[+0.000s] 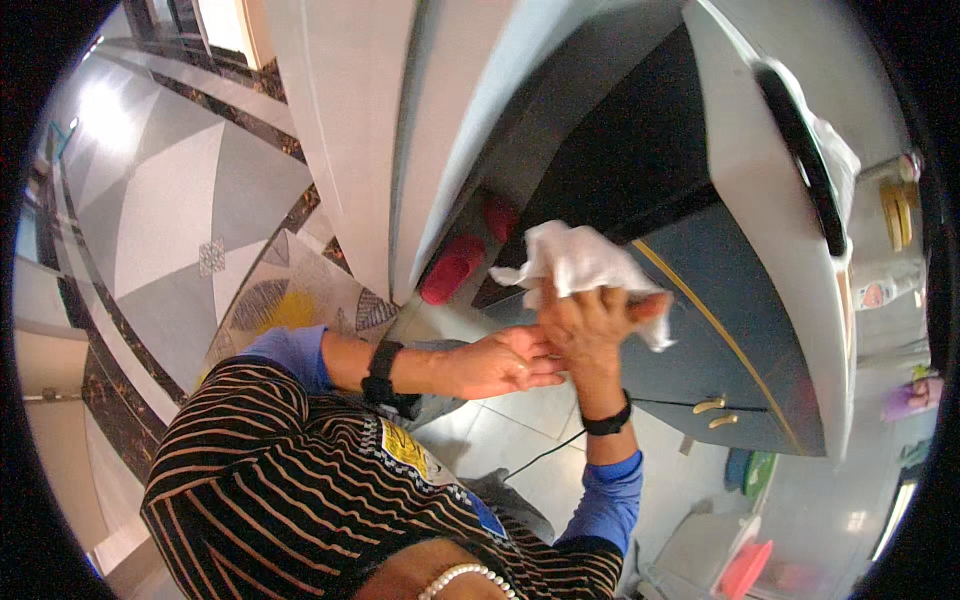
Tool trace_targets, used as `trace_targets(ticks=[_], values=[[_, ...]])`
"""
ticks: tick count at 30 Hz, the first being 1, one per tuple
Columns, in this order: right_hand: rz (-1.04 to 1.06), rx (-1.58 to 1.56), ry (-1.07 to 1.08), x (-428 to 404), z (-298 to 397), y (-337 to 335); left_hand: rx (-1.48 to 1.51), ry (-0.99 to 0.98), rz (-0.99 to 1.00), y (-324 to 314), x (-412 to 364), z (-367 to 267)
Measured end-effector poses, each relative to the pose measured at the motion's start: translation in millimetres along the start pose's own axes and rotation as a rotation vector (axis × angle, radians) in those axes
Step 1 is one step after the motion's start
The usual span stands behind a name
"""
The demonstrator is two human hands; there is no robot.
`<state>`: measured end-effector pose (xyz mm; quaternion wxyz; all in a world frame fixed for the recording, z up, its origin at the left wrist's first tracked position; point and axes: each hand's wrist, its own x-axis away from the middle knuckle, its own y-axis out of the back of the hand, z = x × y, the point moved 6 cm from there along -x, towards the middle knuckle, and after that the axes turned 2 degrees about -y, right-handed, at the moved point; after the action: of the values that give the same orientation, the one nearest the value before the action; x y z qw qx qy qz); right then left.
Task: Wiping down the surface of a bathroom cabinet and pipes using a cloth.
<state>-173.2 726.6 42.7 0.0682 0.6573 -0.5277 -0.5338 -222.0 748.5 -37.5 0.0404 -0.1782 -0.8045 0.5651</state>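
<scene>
My right hand [589, 319] grips a crumpled white cloth [577, 259], which spreads beyond the fingers and is blurred by motion. Palm up, my left hand [495, 364] holds nothing that I can see; its loosely curled fingers reach to the heel of my right hand, and I cannot tell whether they touch it. Both hands are in front of a grey-blue cabinet [697, 330] with gold-coloured handles [709, 406] and a gold trim line. Each wrist wears a black band.
A pale upright panel [345, 112] rises to the left, with pink slippers [452, 270] beside its base. A leaf-patterned mat [292, 292] lies on the floor. At right are a white counter edge [814, 300], a bottle [877, 292] and a pink plastic item [746, 568]. A thin black cable [544, 454] crosses below.
</scene>
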Motion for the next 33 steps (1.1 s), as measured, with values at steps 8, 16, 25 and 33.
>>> trace_targets(ticks=[8,16,25,33], values=[[-0.174,0.372,0.056,-53,-18,34,0.022,-0.159,0.255,-39,-14,-32],[0.337,0.725,0.687,55,58,-78,0.186,0.108,-0.144,39,15,17],[0.256,-0.35,0.209,122,112,-134,0.311,0.423,-0.484,162,47,88],[-0.035,-0.195,-0.52,201,23,-83,-0.32,0.611,-0.317,108,12,124]])
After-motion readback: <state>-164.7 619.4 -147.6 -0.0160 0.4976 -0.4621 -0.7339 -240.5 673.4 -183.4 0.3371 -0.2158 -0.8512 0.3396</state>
